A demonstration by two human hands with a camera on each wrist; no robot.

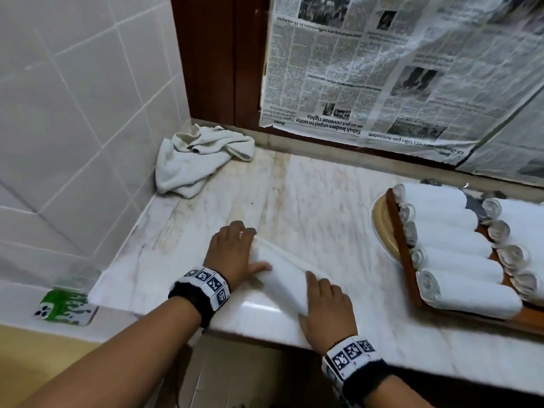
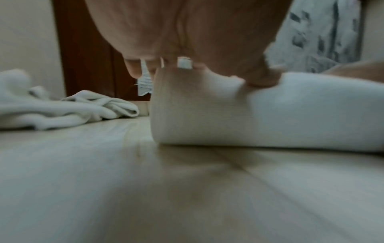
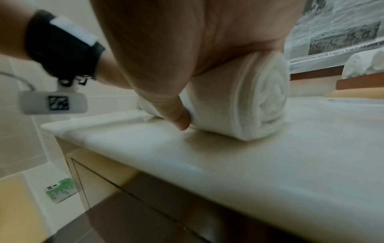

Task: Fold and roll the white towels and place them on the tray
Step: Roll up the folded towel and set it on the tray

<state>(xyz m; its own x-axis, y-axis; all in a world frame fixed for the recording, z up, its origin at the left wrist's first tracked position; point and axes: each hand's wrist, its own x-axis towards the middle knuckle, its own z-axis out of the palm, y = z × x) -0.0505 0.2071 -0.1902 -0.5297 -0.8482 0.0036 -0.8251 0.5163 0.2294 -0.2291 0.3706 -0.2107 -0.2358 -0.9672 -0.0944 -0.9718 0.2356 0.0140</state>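
A white towel rolled into a cylinder (image 1: pixel 282 275) lies near the front edge of the marble counter (image 1: pixel 309 195). My left hand (image 1: pixel 235 248) grips its far left end, fingers draped over the top and thumb on the near side. My right hand (image 1: pixel 326 307) holds the near right end. In the left wrist view the fingers (image 2: pixel 259 78) dig into the roll (image 2: pixel 249 118). The right wrist view shows the palm (image 3: pixel 187 57) over the roll (image 3: pixel 239 102) and its spiral end. A wooden tray (image 1: pixel 405 256) at the right carries several rolled towels (image 1: pixel 459 260).
A crumpled white towel (image 1: pixel 200 157) lies in the back left corner by the tiled wall. A beige plate (image 1: pixel 382 225) sits under the tray's left side. A phone in a green case (image 1: pixel 64 307) rests on a lower ledge at the left. Newspaper (image 1: pixel 382 69) covers the back wall.
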